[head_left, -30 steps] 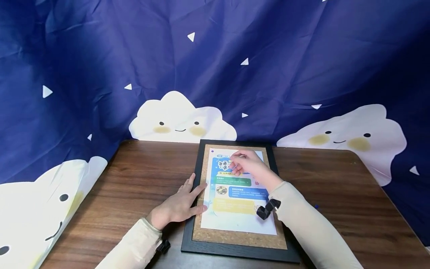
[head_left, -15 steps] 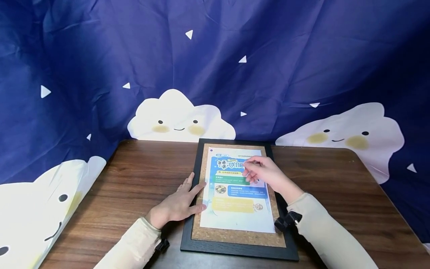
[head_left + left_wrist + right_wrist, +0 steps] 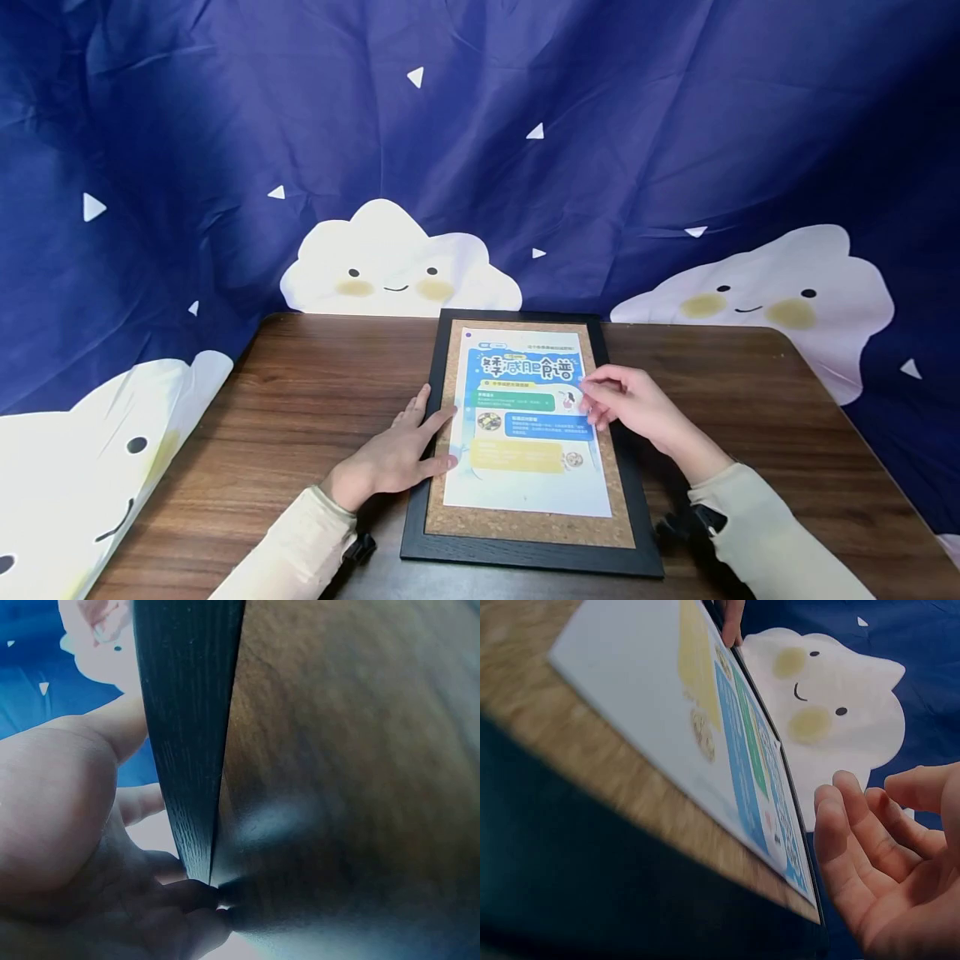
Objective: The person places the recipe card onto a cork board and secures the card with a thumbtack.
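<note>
A printed paper sheet (image 3: 525,492) with Chinese text lies on a cork board (image 3: 540,528) in a black frame (image 3: 525,557). One small purple-blue pin (image 3: 468,335) sits at the sheet's top left corner. My left hand (image 3: 393,458) rests along the frame's left side, fingers spread, with thumb and index fingertips reaching the cork and sheet edge. In the left wrist view that hand (image 3: 67,825) lies against the frame's side (image 3: 187,712). My right hand (image 3: 637,412) hovers by the sheet's right edge, fingers loosely bent. Nothing shows between those fingers in the right wrist view.
The board lies on a brown wooden table (image 3: 322,375), with wood surface to its left and right. Behind the table hangs a dark blue curtain (image 3: 585,192) printed with smiling white clouds (image 3: 405,258).
My right hand has moved right and slightly toward me, from over the sheet's top to its right edge, uncovering the printed title. The left hand has stayed on the frame.
</note>
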The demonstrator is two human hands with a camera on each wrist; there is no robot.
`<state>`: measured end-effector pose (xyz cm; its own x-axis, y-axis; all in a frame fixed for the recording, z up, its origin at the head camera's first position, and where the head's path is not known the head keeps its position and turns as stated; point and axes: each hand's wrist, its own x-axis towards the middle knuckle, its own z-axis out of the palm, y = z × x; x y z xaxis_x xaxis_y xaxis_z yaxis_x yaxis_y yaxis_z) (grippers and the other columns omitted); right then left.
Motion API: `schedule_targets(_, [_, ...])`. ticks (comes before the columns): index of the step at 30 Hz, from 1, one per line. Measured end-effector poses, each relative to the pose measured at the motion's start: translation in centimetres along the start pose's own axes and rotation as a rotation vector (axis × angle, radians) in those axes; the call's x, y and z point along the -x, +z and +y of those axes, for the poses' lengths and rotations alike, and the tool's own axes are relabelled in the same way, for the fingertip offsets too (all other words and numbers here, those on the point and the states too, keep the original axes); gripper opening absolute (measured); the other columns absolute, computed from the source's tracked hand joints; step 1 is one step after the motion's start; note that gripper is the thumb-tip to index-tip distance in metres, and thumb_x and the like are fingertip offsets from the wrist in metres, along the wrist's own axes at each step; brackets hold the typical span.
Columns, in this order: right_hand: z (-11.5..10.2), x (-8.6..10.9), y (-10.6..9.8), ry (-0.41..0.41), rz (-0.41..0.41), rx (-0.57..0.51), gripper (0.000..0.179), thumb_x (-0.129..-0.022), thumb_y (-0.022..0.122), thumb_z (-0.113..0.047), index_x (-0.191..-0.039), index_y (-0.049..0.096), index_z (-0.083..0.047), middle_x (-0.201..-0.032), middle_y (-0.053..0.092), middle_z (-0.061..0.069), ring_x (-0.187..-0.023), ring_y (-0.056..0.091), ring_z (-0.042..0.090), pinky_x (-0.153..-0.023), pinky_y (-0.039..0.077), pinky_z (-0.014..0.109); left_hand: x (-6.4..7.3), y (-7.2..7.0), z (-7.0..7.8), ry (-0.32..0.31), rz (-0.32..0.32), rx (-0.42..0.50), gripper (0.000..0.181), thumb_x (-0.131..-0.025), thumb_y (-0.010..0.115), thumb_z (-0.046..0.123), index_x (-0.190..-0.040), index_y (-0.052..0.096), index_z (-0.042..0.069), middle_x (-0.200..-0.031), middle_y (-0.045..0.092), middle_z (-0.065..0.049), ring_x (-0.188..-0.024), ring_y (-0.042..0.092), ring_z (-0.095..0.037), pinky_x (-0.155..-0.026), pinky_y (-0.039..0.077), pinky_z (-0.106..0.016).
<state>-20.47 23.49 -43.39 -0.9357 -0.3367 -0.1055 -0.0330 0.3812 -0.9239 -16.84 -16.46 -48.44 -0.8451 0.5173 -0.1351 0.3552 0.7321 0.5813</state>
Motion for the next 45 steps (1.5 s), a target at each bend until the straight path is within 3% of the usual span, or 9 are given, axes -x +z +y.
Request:
schedule_targets(7, [0.5,2.0,-1.2,0.004,0.019,-0.001,0.038,-0.112,0.059,-0.016,-0.133,0.058,0.016,-0.100,0.074,0.020,-0.079,0.073,0.020,-0.072,0.065,0.034,0.0,0.1,-0.1,-0.019,0.004,0.011,0.084,-0.103,0.059,0.069,-0.172,0.030,0.031,-0.182,-0.006,-0.020,-0.164,0.015,-0.056,-0.128,0.024,-0.072])
schedule_targets(15, [1.6,4.2,-2.5,0.014,0.086,0.090,0.034,-0.112,0.060,-0.017,-0.130,0.063,0.012,-0.098,0.075,0.019,-0.076,0.073,0.021,-0.069,0.065,0.035,0.7,-1.0,1.7,-0.019,0.003,-0.003,0.082,-0.105,0.063,0.061,-0.171,0.033,0.024,-0.181,-0.001,-0.024,-0.160,0.022,-0.061,-0.124,0.029,-0.074])
schedule_targets(18, [1.9,5.1,-3.0,0.022,0.103,0.116,0.034,-0.112,0.060,-0.019,-0.129,0.064,0.010,-0.098,0.076,0.018,-0.075,0.073,0.022,-0.067,0.064,0.035,0.1,0.0,0.2,-0.024,0.015,-0.018,0.085,-0.102,0.060,0.068,-0.172,0.032,0.029,-0.182,-0.003,-0.021,-0.161,0.023,-0.058,-0.126,0.030,-0.071])
schedule_targets(22, [2.5,6.1,-3.6,0.017,0.125,0.132,0.033,-0.112,0.060,-0.019,-0.129,0.065,0.009,-0.096,0.076,0.018,-0.072,0.072,0.022,-0.064,0.063,0.035,-0.1,0.1,0.0,-0.042,0.005,-0.011,0.086,-0.102,0.063,0.066,-0.172,0.032,0.028,-0.183,-0.004,-0.018,-0.164,0.019,-0.053,-0.130,0.025,-0.068])
schedule_targets(26, [3.2,6.9,-4.2,0.026,0.157,0.131,0.033,-0.113,0.060,-0.019,-0.128,0.065,0.010,-0.092,0.074,0.014,-0.068,0.068,0.019,-0.061,0.062,0.034,0.6,-1.0,1.9,-0.052,-0.010,-0.017,0.080,-0.105,0.067,0.052,-0.171,0.035,0.019,-0.181,0.000,-0.024,-0.164,0.019,-0.054,-0.129,0.026,-0.069])
schedule_targets(31, [4.0,8.0,-5.0,0.053,0.190,0.140,0.033,-0.113,0.059,-0.020,-0.126,0.065,0.009,-0.086,0.072,0.007,-0.064,0.066,0.020,-0.057,0.058,0.033,0.7,-1.3,2.4,-0.062,-0.021,-0.033,0.078,-0.106,0.067,0.048,-0.171,0.035,0.018,-0.181,0.000,-0.025,-0.164,0.019,-0.054,-0.129,0.027,-0.068])
schedule_targets(39, [5.0,9.3,-5.9,0.072,0.209,0.157,0.031,-0.112,0.061,-0.019,-0.123,0.066,0.009,-0.083,0.073,0.004,-0.063,0.065,0.019,-0.056,0.057,0.032,0.8,-1.3,2.3,-0.025,-0.006,-0.010,0.079,-0.106,0.067,0.049,-0.170,0.035,0.016,-0.180,0.001,-0.029,-0.162,0.020,-0.058,-0.127,0.027,-0.073])
schedule_targets(45, [5.7,10.1,-6.1,0.127,0.202,0.246,0.022,-0.108,0.066,-0.013,-0.117,0.069,0.007,-0.082,0.071,0.004,-0.060,0.063,0.014,-0.053,0.054,0.031,0.7,-1.3,2.1,-0.018,-0.011,-0.010,0.079,-0.107,0.065,0.051,-0.171,0.034,0.018,-0.180,-0.001,-0.029,-0.159,0.022,-0.063,-0.126,0.027,-0.073])
